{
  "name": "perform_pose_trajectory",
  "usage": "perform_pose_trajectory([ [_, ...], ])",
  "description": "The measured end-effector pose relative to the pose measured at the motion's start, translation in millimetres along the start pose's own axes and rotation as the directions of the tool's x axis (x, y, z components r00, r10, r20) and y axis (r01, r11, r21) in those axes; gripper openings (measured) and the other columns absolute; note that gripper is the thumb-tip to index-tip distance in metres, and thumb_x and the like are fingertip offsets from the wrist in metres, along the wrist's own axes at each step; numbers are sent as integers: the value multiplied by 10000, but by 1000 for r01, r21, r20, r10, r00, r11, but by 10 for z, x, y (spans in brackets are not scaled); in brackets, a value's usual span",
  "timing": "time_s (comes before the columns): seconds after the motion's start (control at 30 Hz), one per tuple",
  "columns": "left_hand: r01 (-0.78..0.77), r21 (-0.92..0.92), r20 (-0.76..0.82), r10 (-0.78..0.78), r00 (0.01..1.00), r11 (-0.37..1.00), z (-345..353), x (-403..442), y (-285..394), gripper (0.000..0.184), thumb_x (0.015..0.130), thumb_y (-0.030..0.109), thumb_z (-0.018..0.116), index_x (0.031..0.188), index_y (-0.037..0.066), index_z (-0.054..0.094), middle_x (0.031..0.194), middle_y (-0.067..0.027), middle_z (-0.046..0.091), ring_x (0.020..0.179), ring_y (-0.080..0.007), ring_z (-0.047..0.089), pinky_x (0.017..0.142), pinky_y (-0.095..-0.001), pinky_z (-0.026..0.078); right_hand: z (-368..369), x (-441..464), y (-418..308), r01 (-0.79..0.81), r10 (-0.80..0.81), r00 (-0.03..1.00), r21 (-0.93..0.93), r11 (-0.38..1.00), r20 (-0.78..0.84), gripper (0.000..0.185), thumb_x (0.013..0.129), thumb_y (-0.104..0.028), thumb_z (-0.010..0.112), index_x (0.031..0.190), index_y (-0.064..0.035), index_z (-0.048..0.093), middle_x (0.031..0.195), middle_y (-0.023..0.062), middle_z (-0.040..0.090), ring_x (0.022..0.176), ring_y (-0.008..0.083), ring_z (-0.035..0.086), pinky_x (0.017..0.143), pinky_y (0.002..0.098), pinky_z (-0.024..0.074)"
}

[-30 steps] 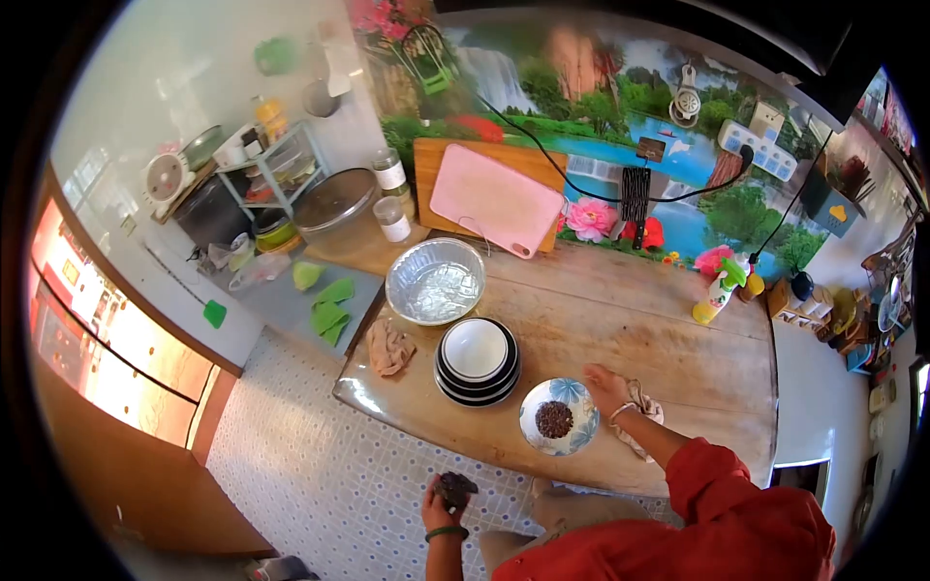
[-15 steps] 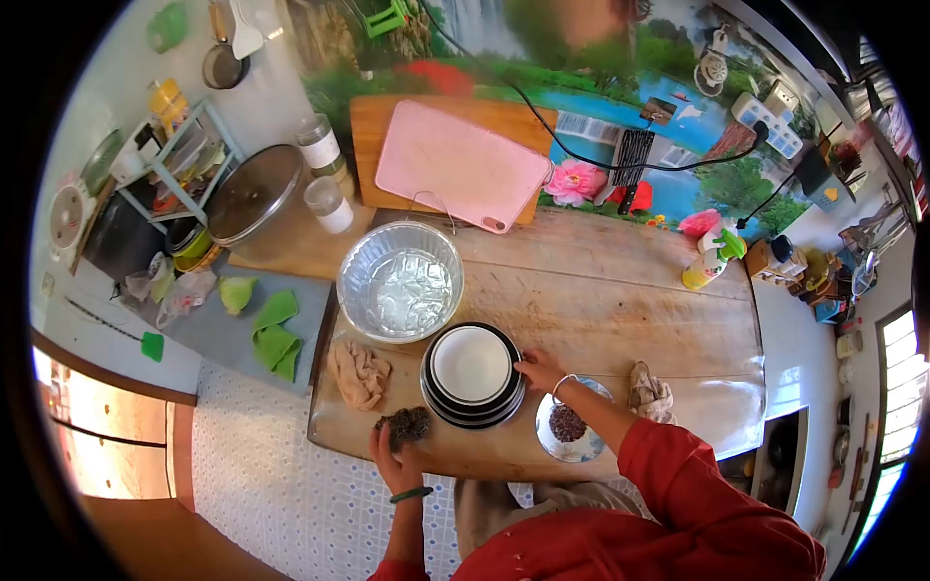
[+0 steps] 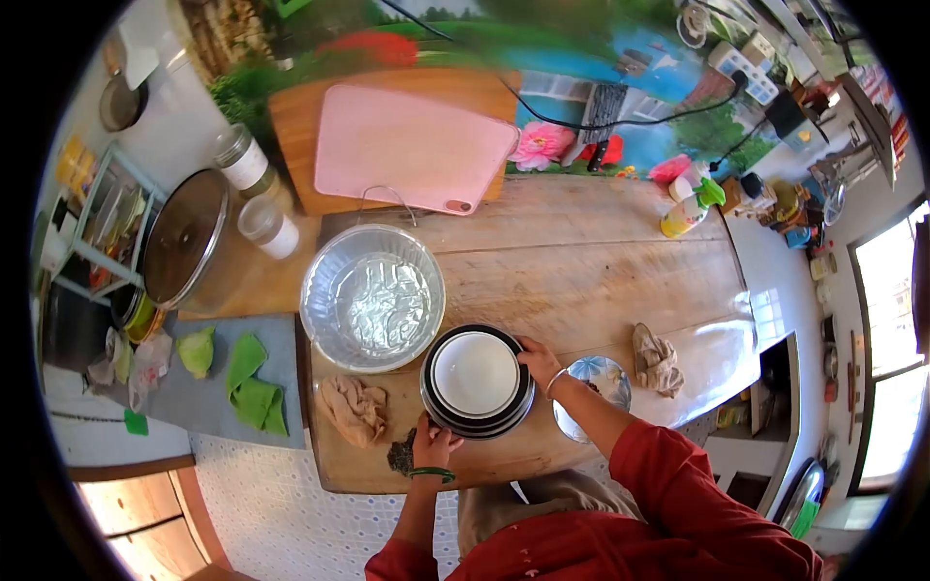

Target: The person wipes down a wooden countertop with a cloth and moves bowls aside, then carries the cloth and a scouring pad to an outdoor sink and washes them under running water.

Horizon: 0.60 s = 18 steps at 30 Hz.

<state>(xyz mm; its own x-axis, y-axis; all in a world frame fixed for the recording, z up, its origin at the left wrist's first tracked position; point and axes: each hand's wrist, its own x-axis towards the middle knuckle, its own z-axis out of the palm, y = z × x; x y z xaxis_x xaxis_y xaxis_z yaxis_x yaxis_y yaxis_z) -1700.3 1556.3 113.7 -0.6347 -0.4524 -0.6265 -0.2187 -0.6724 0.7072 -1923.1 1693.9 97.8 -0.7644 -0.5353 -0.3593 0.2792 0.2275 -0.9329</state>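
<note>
A stack of dark-rimmed bowls with a white bowl [image 3: 476, 374] on top stands near the table's front edge. On its right side, my right hand [image 3: 539, 362] grips the rim of the stack. My left hand [image 3: 434, 443] touches the stack's lower left side, its fingers curled at the bowls. Just left of that hand, a dark scrubber [image 3: 400, 457] rests on the table. A blue-patterned plate [image 3: 610, 372] with dark grains lies partly hidden under my right forearm.
Behind the stack sits a large metal basin [image 3: 372, 298]. A tan cloth [image 3: 353, 411] lies left, another cloth [image 3: 657, 360] right. A pink cutting board [image 3: 412, 145] leans at the back; a spray bottle [image 3: 686, 213] stands back right.
My left hand has let go of the dark scrubber and moved to the bowl stack. My right hand has come from beside the patterned plate to the stack. The view has shifted.
</note>
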Motion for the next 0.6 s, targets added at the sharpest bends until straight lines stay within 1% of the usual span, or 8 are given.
perform_pose_trajectory([
  [0.07, 40, 44, 54, -43, 998, 998, -18, 25, 97, 510, 792, -58, 430, 1272, 82, 331, 968, -68, 523, 842, -187, 557, 722, -365, 512, 8, 0, 76, 144, -147, 989, -231, 962, 4, 384, 718, -102, 455, 1079, 6, 528, 1016, 167, 586, 979, 251, 531, 860, 274, 384],
  [0.2, 81, 77, 92, -88, 992, 994, -3, -36, 185, 551, 792, -71, 418, 1301, 108, 309, 995, -61, 527, 841, -183, 558, 723, -356, 511, 72, -65, 5, 5, -13, 997, -106, 994, -70, 370, 730, -93, 426, 1068, 22, 524, 1036, 176, 570, 1008, 260, 514, 874, 273, 373],
  [0.37, -167, 263, 60, 156, 986, 950, 315, -435, 525, 496, 796, -46, 465, 1271, -9, 327, 957, -97, 553, 782, -140, 564, 651, -258, 514, -74, -353, -282, 375, -391, 919, -404, 834, 47, 383, 739, -79, 407, 1094, 9, 520, 1064, 136, 565, 994, 220, 511, 874, 265, 365],
  [0.4, -162, 278, 74, 147, 986, 947, 367, -504, 600, 496, 796, -46, 465, 1271, -9, 327, 957, -97, 553, 782, -140, 564, 651, -258, 514, -79, -425, -389, 365, -388, 921, -401, 840, 25, 383, 739, -79, 407, 1094, 9, 520, 1064, 136, 565, 994, 220, 511, 874, 265, 365],
  [0.43, -232, 311, 110, 207, 972, 922, 446, -585, 698, 499, 794, -45, 478, 1268, -23, 323, 949, -98, 553, 783, -141, 564, 649, -261, 515, -57, -520, -565, 194, -192, 976, 3, 981, -98, 393, 738, -71, 400, 1105, 8, 516, 1058, 118, 564, 985, 201, 508, 867, 260, 367],
  [0.47, -302, 339, 150, 266, 952, 891, 533, -673, 817, 502, 793, -44, 490, 1265, -38, 318, 942, -100, 554, 784, -141, 564, 648, -265, 516, -44, -616, -750, 23, 34, 991, 424, 906, -126, 404, 738, -64, 392, 1117, 7, 511, 1052, 100, 563, 976, 181, 504, 860, 255, 368],
  [0.53, -275, 442, 152, 230, 961, 854, 671, -816, 1031, 515, 791, -41, 506, 1267, -53, 309, 954, -117, 565, 820, -152, 570, 663, -259, 508, -95, -786, -990, 10, 81, 982, 481, 877, -169, 420, 734, -43, 372, 1130, 5, 504, 1041, 84, 559, 964, 162, 501, 846, 244, 372],
  [0.6, -406, 544, 240, 327, 914, 734, 780, -894, 1129, 514, 800, -37, 503, 1272, -60, 300, 981, -142, 570, 866, -165, 570, 688, -249, 493, -185, -895, -1102, 15, 102, 981, 589, 808, -165, 430, 734, -32, 365, 1142, -1, 497, 1030, 81, 561, 958, 161, 498, 833, 237, 376],
])
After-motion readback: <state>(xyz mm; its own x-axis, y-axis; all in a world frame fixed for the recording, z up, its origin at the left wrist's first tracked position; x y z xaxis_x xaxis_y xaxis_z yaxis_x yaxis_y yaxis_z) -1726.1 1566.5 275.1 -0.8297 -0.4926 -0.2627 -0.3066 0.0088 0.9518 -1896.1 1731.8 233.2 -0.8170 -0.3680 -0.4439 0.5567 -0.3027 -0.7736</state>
